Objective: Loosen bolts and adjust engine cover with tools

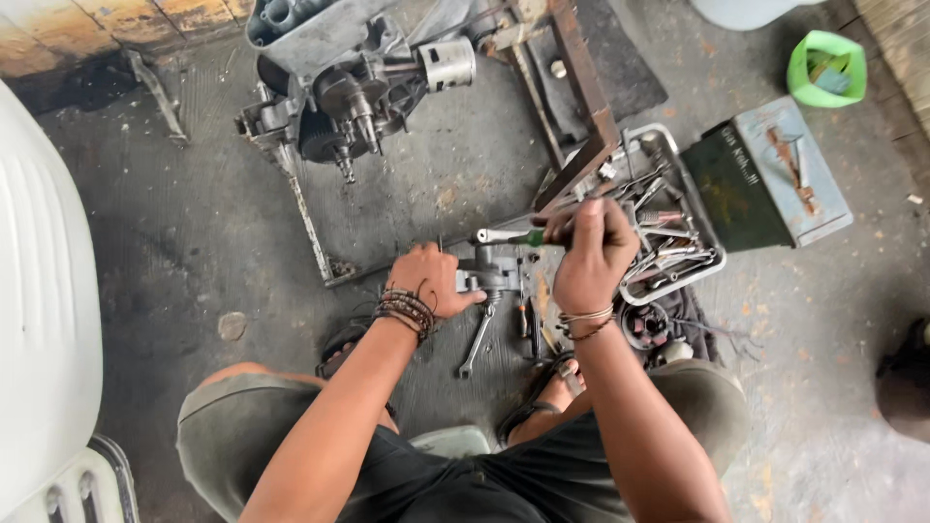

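Seen from above, a seated person works over a stained concrete floor [174, 242]. The right hand [593, 254] has its grip closed around the green handle of a ratchet wrench [508, 235], whose shiny metal head points left, level above a small grey metal part [489, 276]. The left hand [432, 281], with beaded and cord bracelets at the wrist, has its grip pressed around the left side of that part, holding it down on the floor between the person's sandalled feet. Just below the part lies a slim steel spanner [477, 341], angled, with small screwdrivers beside it. To the right, touching nothing in hand, a shallow metal tray [678, 174] is heaped with oily tools and bolts. Further right sits a dark green metal box [736, 189] with its blue-grey lid open flat. A bright green plastic tub [823, 66] stands near the top right corner. At top centre rests a greasy engine [358, 92] with a round silver piston, beside a rusty brown steel bar [581, 97]. A smooth white panel [39, 291] fills the left edge.
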